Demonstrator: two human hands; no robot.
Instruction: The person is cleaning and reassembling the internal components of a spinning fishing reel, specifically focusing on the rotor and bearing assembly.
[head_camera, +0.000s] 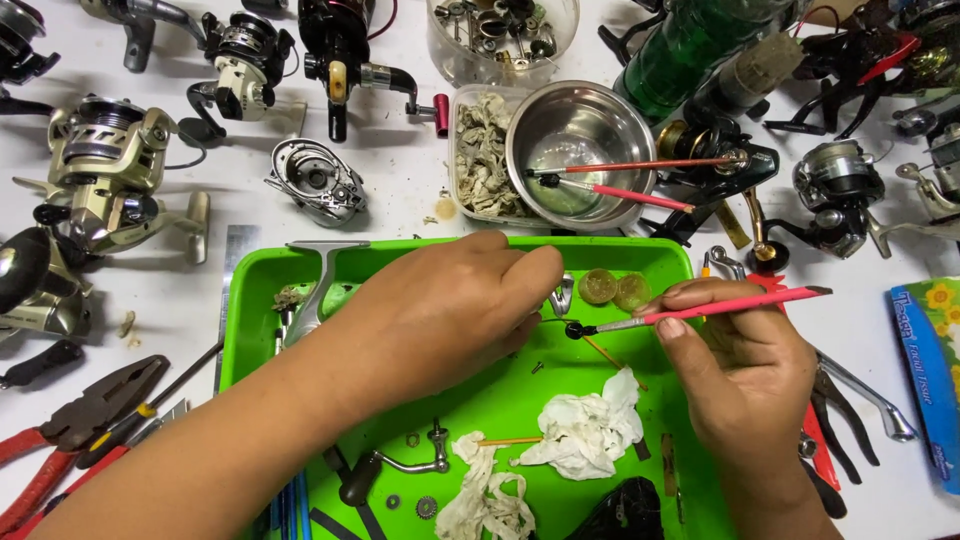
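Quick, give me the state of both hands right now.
Left hand: closed around a small part, mostly hidden, over the green tray.
Right hand: closed, holding a pink brush.

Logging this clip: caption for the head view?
Right hand brushes a part pinched by left hand over green tray.

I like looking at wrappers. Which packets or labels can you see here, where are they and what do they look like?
Tissue packet: right edge of the table, beside the right hand; flat and soft, blue with yellow sunflowers.
Green bottle: top of the table, lying tilted; no label shows.
No signs or screens in view.
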